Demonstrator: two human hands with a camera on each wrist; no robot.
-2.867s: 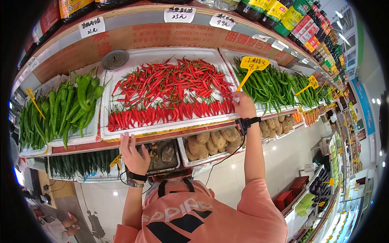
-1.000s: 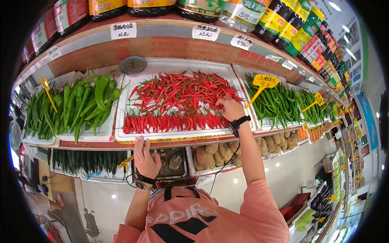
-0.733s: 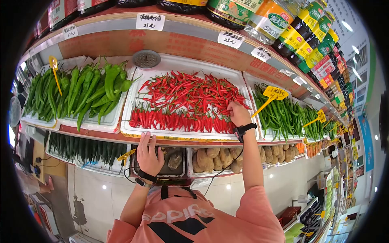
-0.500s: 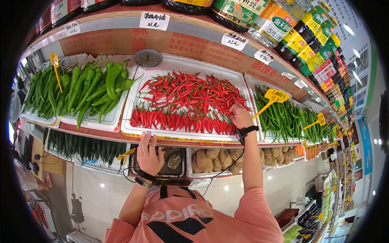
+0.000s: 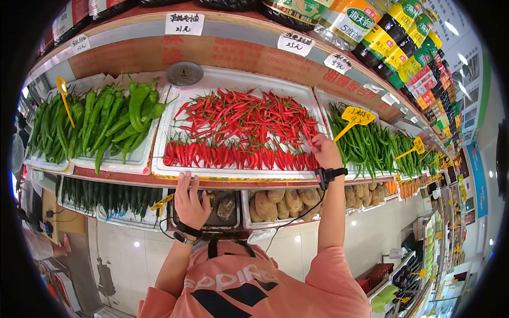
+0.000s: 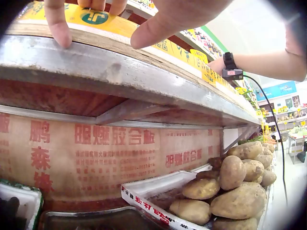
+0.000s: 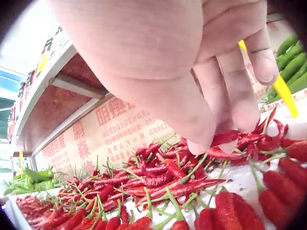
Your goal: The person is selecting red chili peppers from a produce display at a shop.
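**Q.** What does the right hand (image 5: 324, 151) hold, and how?

**A.** Thumb and bent fingertips (image 7: 244, 117) pinch one of the thin red chilli peppers with green stalks (image 5: 238, 122). It lies at the near right corner of the white foam tray (image 5: 249, 82), directly under the grip. The loose heap spreads away to the left of it, and a neat row of chillies lines the tray's front edge just below it.

**Q.** How should such a chilli handle?

**A.** Probably very light and slightly pliant. The skin is glossy and smooth, so it may slip, and the wiry curved stalks are likely to hook neighbours and drag them along. The safest hold seems to be mid-body or at the shoulder by the stalk. Pressure should be gentle, since the flesh would bruise or snap. The tray is soft foam and would dent easily.

**Q.** And the left hand (image 5: 190, 204)?

**A.** Its fingers are straight and rest flat over the metal-edged shelf lip (image 6: 120, 72), gripping nothing. It lies below and to the left of the pinch.

**Q.** What surrounds the grip?

**A.** A yellow plastic price tag (image 5: 358, 115) stands on its stem just to the right, among long green peppers (image 5: 366, 146). Knobbly brown potatoes (image 6: 230, 187) lie on the shelf beneath.
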